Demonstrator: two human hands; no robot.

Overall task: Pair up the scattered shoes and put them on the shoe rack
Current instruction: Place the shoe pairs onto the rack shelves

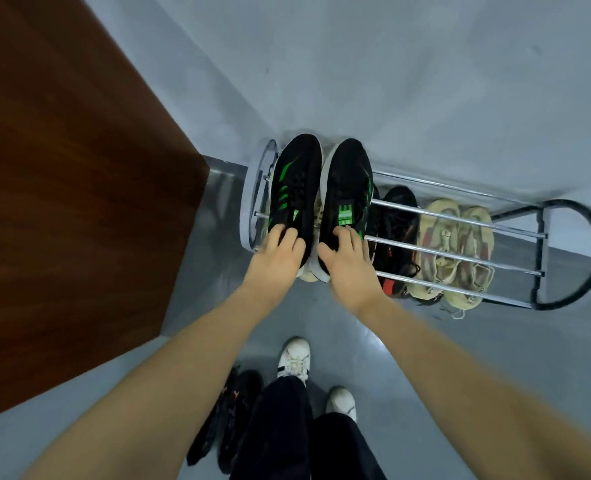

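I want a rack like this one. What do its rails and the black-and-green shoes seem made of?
Shiny chrome-look shoe-rack rails: probably plated metal tubing, given the bright mirror-like highlights. Black-and-green sneakers: apparently matte knit or mesh fabric uppers with pale, rubbery-looking soles; blur leaves that open.

Each hand, left hand (280, 249) and right hand (347, 259), grips a black-and-green sneaker (295, 181) atop the shoe rack (460, 233).

L hand (280, 252), R hand (344, 258): fingers curled, gripping.
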